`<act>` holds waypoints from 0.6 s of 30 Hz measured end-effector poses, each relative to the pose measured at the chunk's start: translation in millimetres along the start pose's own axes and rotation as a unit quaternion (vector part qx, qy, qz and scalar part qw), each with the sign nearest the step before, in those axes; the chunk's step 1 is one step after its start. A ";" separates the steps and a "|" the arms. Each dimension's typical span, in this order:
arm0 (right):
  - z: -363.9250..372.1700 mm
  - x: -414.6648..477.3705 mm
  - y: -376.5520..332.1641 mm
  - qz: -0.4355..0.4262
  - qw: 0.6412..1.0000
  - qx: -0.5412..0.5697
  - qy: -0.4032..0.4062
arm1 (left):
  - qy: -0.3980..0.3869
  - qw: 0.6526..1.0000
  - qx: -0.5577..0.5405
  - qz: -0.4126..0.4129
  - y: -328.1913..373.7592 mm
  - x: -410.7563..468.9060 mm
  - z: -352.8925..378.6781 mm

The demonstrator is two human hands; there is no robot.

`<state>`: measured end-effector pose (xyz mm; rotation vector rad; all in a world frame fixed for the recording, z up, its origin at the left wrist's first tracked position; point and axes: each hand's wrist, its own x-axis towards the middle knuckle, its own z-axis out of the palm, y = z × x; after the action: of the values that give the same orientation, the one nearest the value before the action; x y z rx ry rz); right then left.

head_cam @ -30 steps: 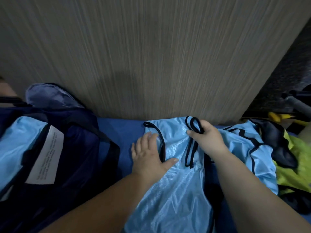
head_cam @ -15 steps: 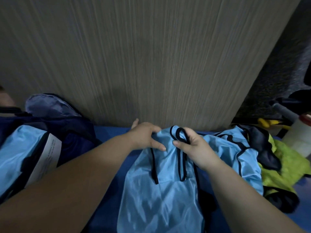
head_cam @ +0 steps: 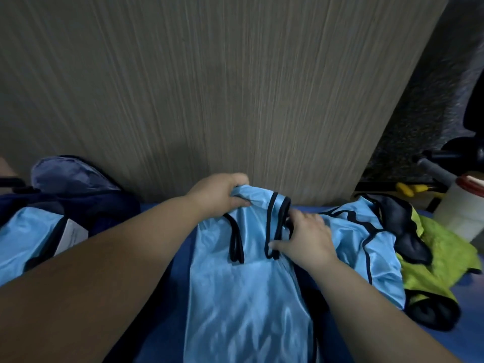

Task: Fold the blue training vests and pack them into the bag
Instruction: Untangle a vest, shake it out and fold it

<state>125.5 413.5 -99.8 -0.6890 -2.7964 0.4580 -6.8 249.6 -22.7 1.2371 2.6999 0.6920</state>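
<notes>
Glossy blue vest (head_cam: 243,297), black-trimmed straps (head_cam: 272,226), left hand (head_cam: 217,195) fingers gripping its corner, right hand (head_cam: 303,237) fingers spread flat.

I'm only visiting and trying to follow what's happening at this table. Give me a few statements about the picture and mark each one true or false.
1. The left hand grips the top edge of the blue vest. True.
2. The vest's trim is white. False: the trim is black.
3. The right hand is inside the bag. False: it rests on the blue vest, and the bag lies off to the left.
4. A yellow-green garment lies at the far right. True.
5. The bag holds nothing. False: light blue fabric shows in it.
</notes>
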 end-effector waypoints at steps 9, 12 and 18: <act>14.0 -2.4 -2.7 0.044 0.972 0.232 -0.002 | 0.034 0.999 -0.022 0.011 2.0 3.9 -3.5; 23.0 -1.8 1.1 0.069 0.968 0.231 -0.071 | 0.019 0.998 -0.041 0.036 3.0 3.4 -3.9; 25.7 3.7 0.8 0.077 0.965 0.219 -0.117 | 0.024 0.997 0.004 0.078 6.7 8.5 -14.7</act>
<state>115.3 409.7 -123.4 -0.7905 -2.7046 1.2162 -11.8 254.3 -5.7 1.4648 2.6674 0.7364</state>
